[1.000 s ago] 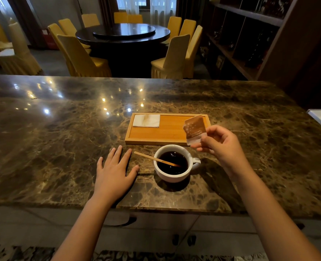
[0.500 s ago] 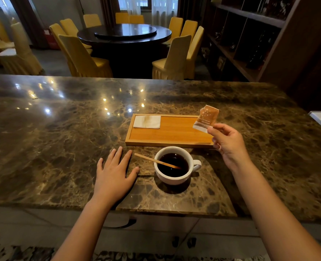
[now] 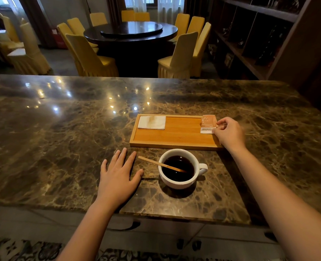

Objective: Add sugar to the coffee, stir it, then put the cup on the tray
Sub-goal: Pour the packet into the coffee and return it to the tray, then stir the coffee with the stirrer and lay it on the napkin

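— While the right hand (image 3: 229, 133) pinches the orange sugar packet (image 3: 208, 124) by its edge, where does that packet sit?

— Just off the fingertips, at the far right corner of the wooden tray (image 3: 174, 143), with a folded napkin (image 3: 151, 122) well apart at the other end.

— And the left hand (image 3: 118, 176)?

— Flat on the marble bench (image 3: 61, 138), fingers spread, holding nothing. Just beside its thumb stands the white cup (image 3: 178, 182) of dark coffee, off the tray, a wooden stirrer (image 3: 156, 162) leaning in it toward that hand.
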Tool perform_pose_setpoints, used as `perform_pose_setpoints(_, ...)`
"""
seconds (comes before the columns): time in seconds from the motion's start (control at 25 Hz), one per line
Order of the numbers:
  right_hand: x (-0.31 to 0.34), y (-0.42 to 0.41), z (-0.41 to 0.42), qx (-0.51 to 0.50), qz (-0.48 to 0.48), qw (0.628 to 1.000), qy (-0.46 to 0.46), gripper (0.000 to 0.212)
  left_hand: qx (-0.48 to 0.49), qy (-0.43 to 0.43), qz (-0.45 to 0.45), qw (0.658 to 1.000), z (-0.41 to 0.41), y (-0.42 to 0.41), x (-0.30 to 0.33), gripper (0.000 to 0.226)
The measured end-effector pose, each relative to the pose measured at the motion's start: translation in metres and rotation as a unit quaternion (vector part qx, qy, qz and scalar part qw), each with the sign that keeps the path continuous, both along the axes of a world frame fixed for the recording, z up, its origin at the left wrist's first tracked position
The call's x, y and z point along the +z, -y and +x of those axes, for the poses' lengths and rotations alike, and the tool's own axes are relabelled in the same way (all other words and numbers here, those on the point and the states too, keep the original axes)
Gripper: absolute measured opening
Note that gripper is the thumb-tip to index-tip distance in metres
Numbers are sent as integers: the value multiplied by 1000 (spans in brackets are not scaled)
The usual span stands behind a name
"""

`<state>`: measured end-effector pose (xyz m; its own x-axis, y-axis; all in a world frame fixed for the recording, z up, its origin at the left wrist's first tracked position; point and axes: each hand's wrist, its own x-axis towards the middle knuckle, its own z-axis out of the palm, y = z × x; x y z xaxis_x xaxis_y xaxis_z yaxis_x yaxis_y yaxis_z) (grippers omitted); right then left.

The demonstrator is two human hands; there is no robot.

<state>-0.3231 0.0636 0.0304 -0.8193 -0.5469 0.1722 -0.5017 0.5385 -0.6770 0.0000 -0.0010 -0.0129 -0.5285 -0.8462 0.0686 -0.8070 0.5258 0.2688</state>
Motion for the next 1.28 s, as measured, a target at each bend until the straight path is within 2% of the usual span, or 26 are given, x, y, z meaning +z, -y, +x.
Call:
perform_pose_setpoints(0.08, -1, 1, 3, 4, 13, 999, -40, 25, 0, -1, -1, 1000, 0, 0, 0, 63)
perform_pose_setpoints(0.16, -2, -1, 6, 25, 25, 991, -130, 29, -1, -3, -1, 1000, 0, 1, -1, 64)
perform_pose_setpoints(0.28, -7, -5, 9, 127, 66, 958, -247, 32, -2, -9, -5, 1000, 0, 1, -2, 64)
perform_pose_setpoints(0.36, -9, -7, 9, 201, 116, 939, -253, 35, 0, -11, -6, 1000, 1, 1, -3, 64)
perform_pose_setpoints(0.48, -15, -7, 6, 248, 173, 918, -256, 38, 1, -8, -5, 1000, 1, 1, -3, 66)
perform_pose_setpoints(0.76, -9, -5, 0, 268, 169, 927, -200, 37, -1, -7, -1, 1000, 1, 0, -2, 66)
perform_pose_setpoints(0.88, 5, -11, 8, 263, 138, 939, -176, 37, -3, -5, -1, 1000, 1, 0, -2, 64)
perform_pose_setpoints(1.0, 34, -18, 38, 267, 57, 940, -206, 37, -4, -5, -1, 1000, 0, 0, -1, 64)
perform_pose_setpoints(1.12, 60, -27, 93, 349, -22, 917, -189, 36, -3, -7, -1, 1000, 0, 1, -2, 64)
perform_pose_setpoints(1.2, 67, -32, 130, 412, -6, 893, -181, 38, -3, -6, -3, 1000, 0, 1, -4, 64)
perform_pose_setpoints(1.28, 65, -29, 156, 442, 32, 872, -210, 37, -3, -9, -4, 1000, 0, 1, -5, 66)
